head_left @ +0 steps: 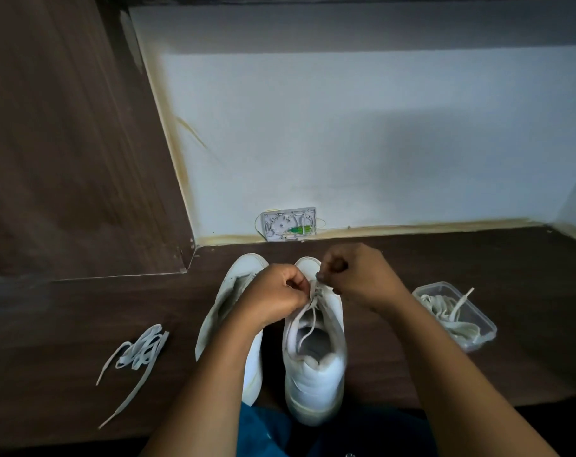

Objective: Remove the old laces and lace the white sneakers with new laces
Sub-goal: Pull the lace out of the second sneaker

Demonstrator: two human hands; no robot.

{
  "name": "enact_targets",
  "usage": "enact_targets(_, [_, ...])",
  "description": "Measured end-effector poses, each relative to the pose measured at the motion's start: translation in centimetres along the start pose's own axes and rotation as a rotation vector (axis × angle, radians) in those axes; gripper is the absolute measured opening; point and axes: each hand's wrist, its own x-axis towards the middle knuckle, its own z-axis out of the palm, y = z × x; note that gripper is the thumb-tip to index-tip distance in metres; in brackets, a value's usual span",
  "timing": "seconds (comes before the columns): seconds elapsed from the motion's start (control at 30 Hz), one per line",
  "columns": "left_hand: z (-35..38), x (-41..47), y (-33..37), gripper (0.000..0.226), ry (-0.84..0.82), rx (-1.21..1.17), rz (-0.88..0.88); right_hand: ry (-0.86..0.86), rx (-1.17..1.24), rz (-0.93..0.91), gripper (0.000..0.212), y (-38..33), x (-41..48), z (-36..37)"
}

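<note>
Lace (flat, white, woven fabric) [314, 291]: soft, floppy, basically weightless. I'd guess it slides through eyelets fine but twists if you let it. It's threaded across the front eyelets of the laced sneaker, with loose strands trailing back into the opening.
Laced sneaker (white low-top, smooth upper, heel toward the person) [314, 367]: light, fairly stiff shell, standing upright on the dark wood floor [66, 324]. Nothing pins it, so a hard yank would probably drag it.
Where to grab: the lace right at its tip, I reckon; mid-strand just buckles.
Left hand [273, 293]: fingers curled, pinching the lace at the left side of the laced sneaker's eyelet row.
Right hand [356, 275]: curled too, thumb and finger pinched on what looks like the other lace end, over the laced sneaker's toe. The tip itself is too small to make out.
Second sneaker (white, no lace in it) [229, 291]: just beside the laced sneaker on its left, partly under the left forearm.
Loose bundle (tangled flat white laces) [138, 351]: well left of the laced sneaker.
Tub (clear plastic, rectangular, lidless) [482, 339]: near the laced sneaker's right, with cream laces heaped inside and one end poking over the rim. Can't tell which heap is old or new.
Wall box (small white plastic) [288, 224]: beyond the laced sneaker's toe, out of the way.
In the way: nothing much; those trailing strands could snag.
</note>
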Motion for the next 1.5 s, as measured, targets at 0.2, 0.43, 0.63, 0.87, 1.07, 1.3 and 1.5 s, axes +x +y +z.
enact_targets(0.2, [0.5, 0.0, 0.3, 0.019, -0.001, 0.469, 0.123, -0.155, -0.181, 0.0, 0.012, 0.6, -0.6, 0.2])
enact_targets(0.43, [1.5, -0.4, 1.3, 0.008, 0.206, 0.705, 0.239, -0.151, -0.301, -0.051, 0.021, 0.5, -0.8, 2.4])
enact_targets(0.63, [2.3, -0.5, 1.3, 0.018, 0.329, 0.661, 0.18, 0.033, -0.482, -0.128, 0.012, 0.0, -1.3, 2.2])
enact_targets(0.87, [0.0, -0.3, 1.4, 0.024, 0.229, -0.818, -0.329, 0.036, 0.354, 0.185, 0.024, -0.1, -0.6, 1.4])
enact_targets(1.07, [-3.6, 0.4, -0.4, 0.015, 0.693, -1.046, -0.233, 0.418, 1.053, 0.644, 0.023, 1.8, 0.0, -2.8])
enact_targets(1.3, [0.3, 0.3, 0.3, 0.019, 0.187, 0.33, 0.015, -0.054, -0.407, 0.186, 0.019, 2.0, 0.1, -0.6])
enact_targets(1.5, [0.5, 0.5, -0.9, 0.03, 0.141, 0.028, -0.068, -0.073, -0.276, 0.019, 0.017, 0.7, 0.4, 2.0])
